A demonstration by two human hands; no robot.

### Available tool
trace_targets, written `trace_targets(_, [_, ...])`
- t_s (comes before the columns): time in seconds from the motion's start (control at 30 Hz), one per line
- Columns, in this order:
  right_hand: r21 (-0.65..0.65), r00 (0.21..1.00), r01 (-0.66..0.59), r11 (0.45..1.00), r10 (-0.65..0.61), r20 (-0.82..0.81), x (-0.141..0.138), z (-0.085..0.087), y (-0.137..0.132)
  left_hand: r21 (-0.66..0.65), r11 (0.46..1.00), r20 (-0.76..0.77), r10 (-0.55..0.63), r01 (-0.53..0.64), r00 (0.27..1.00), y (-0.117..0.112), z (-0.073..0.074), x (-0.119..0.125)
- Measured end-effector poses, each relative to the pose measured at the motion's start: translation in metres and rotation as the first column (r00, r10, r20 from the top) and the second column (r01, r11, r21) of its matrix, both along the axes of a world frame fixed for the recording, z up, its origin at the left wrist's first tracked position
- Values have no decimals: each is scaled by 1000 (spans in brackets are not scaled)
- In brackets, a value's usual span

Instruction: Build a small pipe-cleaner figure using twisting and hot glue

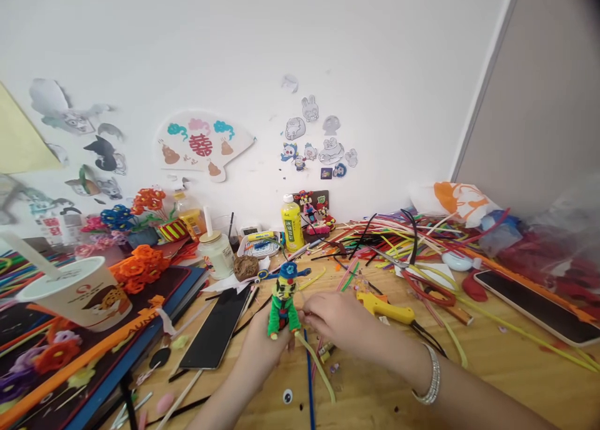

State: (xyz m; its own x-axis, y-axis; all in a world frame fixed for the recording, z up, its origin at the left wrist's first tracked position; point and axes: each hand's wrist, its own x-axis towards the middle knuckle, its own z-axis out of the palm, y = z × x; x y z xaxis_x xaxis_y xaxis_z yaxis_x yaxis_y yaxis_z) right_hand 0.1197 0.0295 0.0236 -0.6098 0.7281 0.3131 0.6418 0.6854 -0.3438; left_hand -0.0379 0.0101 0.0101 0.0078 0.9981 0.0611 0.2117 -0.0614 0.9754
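Note:
A small pipe-cleaner doll (284, 295) stands upright in the middle, with a blue hat, yellow face and green clothes. My left hand (263, 344) is closed round its lower back, the fingers partly hidden behind it. Close against the doll's right side, my right hand (338, 317) has its fingers pinched together; what lies between the fingertips is hidden. A pale yellow pipe cleaner (319, 369) runs from beside the doll's green sleeve down toward the table. Under the hands lies a blue pipe cleaner (310, 386), with a googly eye (287, 396) to its left.
A yellow glue gun (387, 308) lies right of my right hand, its black cord trailing. Phones lie at left (218, 327) and right (539, 305). A paper cup (82, 292), a yellow bottle (292, 224), scissors and heaped pipe cleaners (375, 236) surround the work area.

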Motion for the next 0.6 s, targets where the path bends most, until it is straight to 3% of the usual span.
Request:
trace_targets(0.1, [-78, 976, -122, 990, 105, -189, 11, 3, 10, -61, 992, 80, -105, 111, 991, -3, 2, -1])
trace_targets(0.23, [-229, 857, -125, 965, -12, -515, 20, 1, 19, -70, 971, 400, -182, 228, 898, -10, 3, 3])
trace_targets(0.33, [-294, 771, -184, 938, -48, -635, 11, -11, 18, -56, 972, 488, -173, 229, 855, -12, 3, 5])
trace_targets(0.4, [-299, 785, -201, 933, -30, -619, 2, -20, 12, -53, 981, 475, -137, 184, 869, -11, 2, 4])
trace_targets(0.47, [-233, 857, -187, 954, 42, -514, -6, -25, 5, -31, 996, 453, -62, 85, 889, -8, 1, 1])
trace_targets(0.6, [41, 963, -168, 985, 173, -208, -5, -16, -8, 38, 994, 352, 84, -104, 932, -1, -3, -5])
